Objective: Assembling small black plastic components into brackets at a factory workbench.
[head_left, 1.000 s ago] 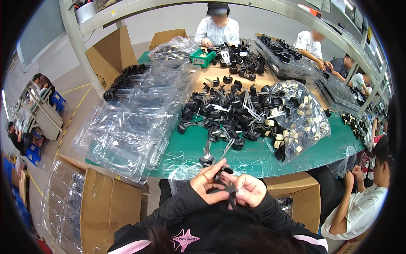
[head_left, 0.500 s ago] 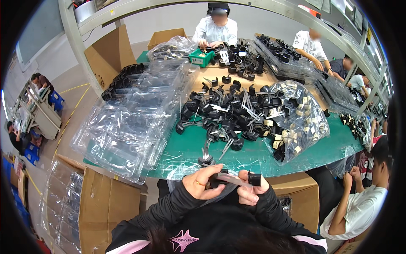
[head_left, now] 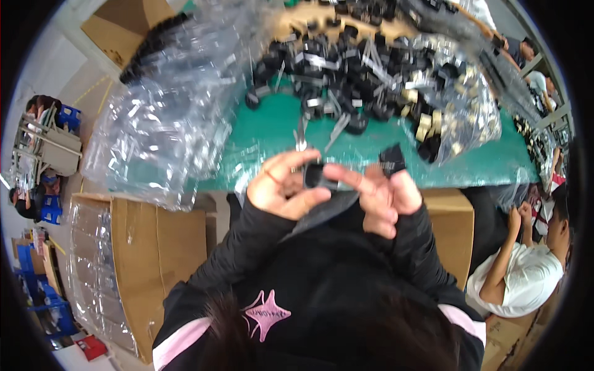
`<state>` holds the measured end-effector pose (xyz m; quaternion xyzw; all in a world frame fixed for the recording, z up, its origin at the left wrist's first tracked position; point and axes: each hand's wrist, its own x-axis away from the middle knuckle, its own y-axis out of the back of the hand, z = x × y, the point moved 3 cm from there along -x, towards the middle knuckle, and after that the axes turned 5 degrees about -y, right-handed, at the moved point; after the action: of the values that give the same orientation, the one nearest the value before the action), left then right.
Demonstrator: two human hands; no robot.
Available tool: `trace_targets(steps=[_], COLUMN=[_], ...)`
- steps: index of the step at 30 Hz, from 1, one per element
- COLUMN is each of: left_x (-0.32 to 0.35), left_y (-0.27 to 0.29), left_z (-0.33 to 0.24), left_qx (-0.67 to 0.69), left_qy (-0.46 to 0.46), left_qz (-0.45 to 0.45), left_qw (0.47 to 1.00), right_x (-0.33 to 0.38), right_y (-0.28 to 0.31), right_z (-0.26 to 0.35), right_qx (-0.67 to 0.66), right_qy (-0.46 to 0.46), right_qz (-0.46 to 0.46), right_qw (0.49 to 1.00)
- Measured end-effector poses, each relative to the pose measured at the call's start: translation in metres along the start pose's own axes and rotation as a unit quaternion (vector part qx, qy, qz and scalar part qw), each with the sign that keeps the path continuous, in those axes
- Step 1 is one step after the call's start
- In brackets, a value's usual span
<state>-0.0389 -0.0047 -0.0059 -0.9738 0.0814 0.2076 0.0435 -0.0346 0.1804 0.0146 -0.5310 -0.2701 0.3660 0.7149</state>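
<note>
Green tabletop (head_left: 365, 137) curved across the middle of what I saw through the faraway head camera. Nearest of all were the person's two hands, by its front edge. The left hand (head_left: 278, 188) was curled round a black part (head_left: 314, 175), with fingers above and thumb below. The right hand (head_left: 393, 196) was half closed, with one finger reaching over to the black part. A small black clip (head_left: 391, 159) stuck up from the top of the right hand; blur meant I could not tell which fingers pinched it.

Past the hands, a bare green strip gave some room to move before the black pile (head_left: 328, 68). Clear plastic trays (head_left: 164, 123) closed off the left side and poked over the front edge. A clear bag (head_left: 470, 105) closed off the right.

I counted one part in the left hand, one clip in the right and one bag. The pile had too many pieces to count. Two cardboard boxes stood low down, one on the left (head_left: 158, 247) and one on the right (head_left: 451, 226). One person in a white shirt (head_left: 520, 278) sat at the right, and farther off at the left were two blue stools (head_left: 49, 211).
</note>
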Motion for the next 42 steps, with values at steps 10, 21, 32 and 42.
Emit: trace_targets(steps=[10,21,32,42], left_x=[0.007,0.006,0.005,0.005], left_y=[-0.008,0.002,-0.005,-0.014], left_z=[0.008,0.005,-0.003,-0.003], left_qx=[0.110,-0.087,-0.153,-0.278], left_qy=[0.033,-0.071,-0.049,-0.150], left_qz=[0.011,0.025,-0.033,-0.022], left_qw=[0.993,0.993,0.986,0.949], right_x=[0.003,0.005,0.016,0.000], right_y=[-0.003,-0.006,0.001,-0.007], right_z=[0.010,0.010,0.021,0.009], right_qx=[0.301,0.384,0.340,0.363], right_qy=[0.074,0.254,0.254,0.241], right_qz=[-0.335,-0.408,-0.402,-0.380], right_qw=[0.890,0.789,0.811,0.816])
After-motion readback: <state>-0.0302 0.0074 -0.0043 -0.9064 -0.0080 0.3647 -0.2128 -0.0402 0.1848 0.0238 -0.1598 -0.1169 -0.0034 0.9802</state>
